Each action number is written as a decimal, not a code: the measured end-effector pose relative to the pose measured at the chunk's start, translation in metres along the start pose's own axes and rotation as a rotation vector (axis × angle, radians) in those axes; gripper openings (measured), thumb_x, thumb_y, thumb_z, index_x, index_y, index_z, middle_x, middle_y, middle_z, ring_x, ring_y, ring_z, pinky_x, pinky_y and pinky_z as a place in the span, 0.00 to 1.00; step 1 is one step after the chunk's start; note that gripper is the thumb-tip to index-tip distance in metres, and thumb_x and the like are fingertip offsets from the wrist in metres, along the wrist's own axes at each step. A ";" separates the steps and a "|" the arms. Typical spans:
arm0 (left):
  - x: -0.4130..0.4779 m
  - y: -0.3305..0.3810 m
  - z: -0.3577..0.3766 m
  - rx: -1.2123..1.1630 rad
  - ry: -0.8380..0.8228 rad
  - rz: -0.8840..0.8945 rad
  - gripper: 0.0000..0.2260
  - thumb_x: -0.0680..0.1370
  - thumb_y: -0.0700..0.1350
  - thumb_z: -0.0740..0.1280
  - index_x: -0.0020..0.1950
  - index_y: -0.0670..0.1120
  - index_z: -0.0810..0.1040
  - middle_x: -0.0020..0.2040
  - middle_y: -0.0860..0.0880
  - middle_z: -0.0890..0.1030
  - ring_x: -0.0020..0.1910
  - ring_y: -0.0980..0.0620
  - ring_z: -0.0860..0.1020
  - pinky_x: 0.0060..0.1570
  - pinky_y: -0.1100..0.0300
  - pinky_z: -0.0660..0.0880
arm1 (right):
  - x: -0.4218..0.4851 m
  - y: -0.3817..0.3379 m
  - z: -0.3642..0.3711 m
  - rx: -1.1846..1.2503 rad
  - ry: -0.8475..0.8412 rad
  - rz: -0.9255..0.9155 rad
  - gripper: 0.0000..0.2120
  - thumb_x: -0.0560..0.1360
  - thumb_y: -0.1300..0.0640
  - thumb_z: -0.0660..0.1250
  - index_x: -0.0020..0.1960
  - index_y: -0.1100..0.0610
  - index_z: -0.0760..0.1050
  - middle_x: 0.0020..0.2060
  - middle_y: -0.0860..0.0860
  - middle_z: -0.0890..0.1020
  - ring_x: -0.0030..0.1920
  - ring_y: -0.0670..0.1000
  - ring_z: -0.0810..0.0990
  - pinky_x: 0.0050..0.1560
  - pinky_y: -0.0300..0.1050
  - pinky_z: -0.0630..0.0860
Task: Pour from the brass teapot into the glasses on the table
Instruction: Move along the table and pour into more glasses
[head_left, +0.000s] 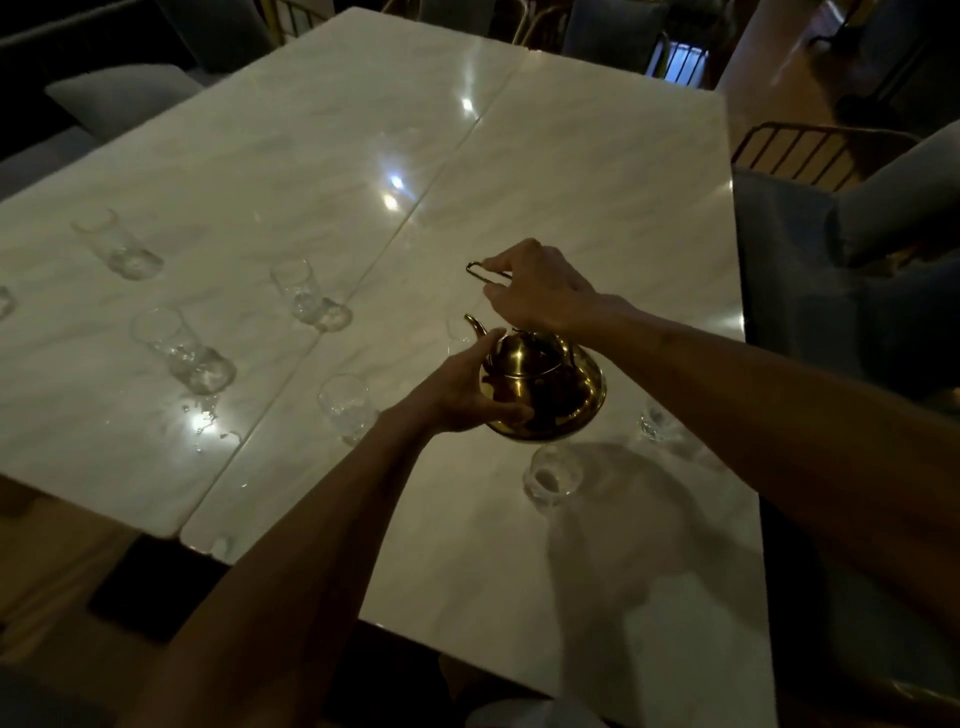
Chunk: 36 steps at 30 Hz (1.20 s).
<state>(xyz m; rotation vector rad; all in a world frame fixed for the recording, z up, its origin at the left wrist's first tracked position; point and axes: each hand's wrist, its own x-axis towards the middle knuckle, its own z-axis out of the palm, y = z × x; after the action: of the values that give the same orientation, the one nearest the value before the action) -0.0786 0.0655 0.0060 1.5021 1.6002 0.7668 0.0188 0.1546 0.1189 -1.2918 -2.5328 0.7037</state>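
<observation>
The brass teapot (550, 384) is held above the white marble table (597, 171), spout pointing away and left. My left hand (467, 389) cups the pot's left side. My right hand (540, 291) grips the thin wire handle (480, 273) above the lid. Several clear glasses stand around: one just below the pot (550, 475), one to its left (345, 405), one behind the spout (460, 332), partly hidden, one under my right forearm (657, 421). Further left stand more glasses (182, 348), (306, 293), (117, 241).
Spilled water drops (202, 415) glint on the table by the left glasses. A seam (415, 208) runs between the two table slabs. Upholstered chairs (810, 260) stand along the right edge and the far side.
</observation>
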 end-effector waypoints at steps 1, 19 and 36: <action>0.005 -0.004 0.001 -0.018 -0.001 -0.002 0.44 0.67 0.53 0.79 0.77 0.53 0.59 0.70 0.50 0.73 0.66 0.53 0.71 0.58 0.62 0.71 | 0.008 0.002 0.003 -0.006 -0.022 0.004 0.23 0.77 0.57 0.67 0.71 0.57 0.71 0.68 0.56 0.75 0.65 0.54 0.76 0.55 0.40 0.70; 0.066 -0.041 0.004 -0.150 -0.038 -0.110 0.42 0.70 0.51 0.78 0.78 0.52 0.58 0.72 0.49 0.70 0.65 0.54 0.68 0.59 0.59 0.66 | 0.097 0.028 0.032 -0.132 -0.230 0.093 0.23 0.74 0.55 0.67 0.68 0.60 0.73 0.60 0.57 0.80 0.48 0.53 0.81 0.50 0.50 0.80; 0.078 -0.040 0.013 -0.186 -0.033 -0.183 0.45 0.71 0.56 0.76 0.80 0.52 0.53 0.76 0.48 0.64 0.73 0.48 0.66 0.61 0.59 0.64 | 0.122 0.033 0.030 -0.183 -0.325 0.127 0.19 0.72 0.56 0.65 0.62 0.59 0.78 0.47 0.55 0.83 0.41 0.53 0.82 0.48 0.54 0.82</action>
<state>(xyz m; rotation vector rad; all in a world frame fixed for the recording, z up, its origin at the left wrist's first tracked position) -0.0862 0.1373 -0.0463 1.2130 1.5709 0.7606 -0.0421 0.2603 0.0732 -1.5190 -2.8490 0.7791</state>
